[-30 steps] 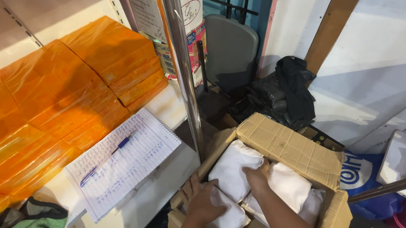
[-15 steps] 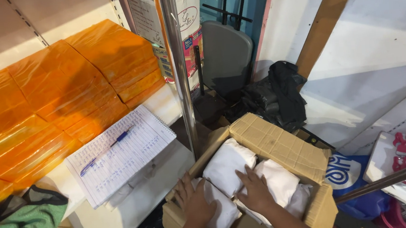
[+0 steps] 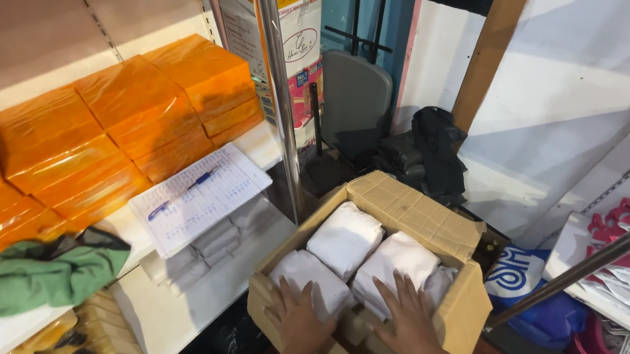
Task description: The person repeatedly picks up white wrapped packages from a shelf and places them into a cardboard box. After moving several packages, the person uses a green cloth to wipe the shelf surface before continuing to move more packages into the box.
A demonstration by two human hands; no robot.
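Fingers of the left hand (image 3: 298, 321) were spread flat, palm down on the near-left white pack (image 3: 310, 281), not clenched, not gripping anything, just pressing on top. Right hand (image 3: 410, 322) same deal: fingers splayed over the near edge of the right pack (image 3: 399, 263) and the box's front flap, nothing pinched btw. Looked like both were flattening stuff so it sat level, imo.

The packs were soft white bundles in clear wrap, three showing, w/ a third (image 3: 345, 237) toward the back. All packed tight side by side inside the box (image 3: 411, 210), an open cardboard carton w/ flaps folded outward, prob so they stay out of the way. It sat low, just beside a metal pole (image 3: 278, 88) and the white shelf (image 3: 181, 309).

On the shelf: a spiral notepad (image 3: 198, 198) w/ a blue pen (image 3: 203, 178) lying across it, resting on more wrapped packs. Behind that, stacks of orange packs (image 3: 95, 136). A green cloth (image 3: 39, 273) lay bunched at the left. Past the box, a dark bag (image 3: 424, 155) slumped against the wall, and a blue-and-white bag (image 3: 513, 277) touching the box's right side.
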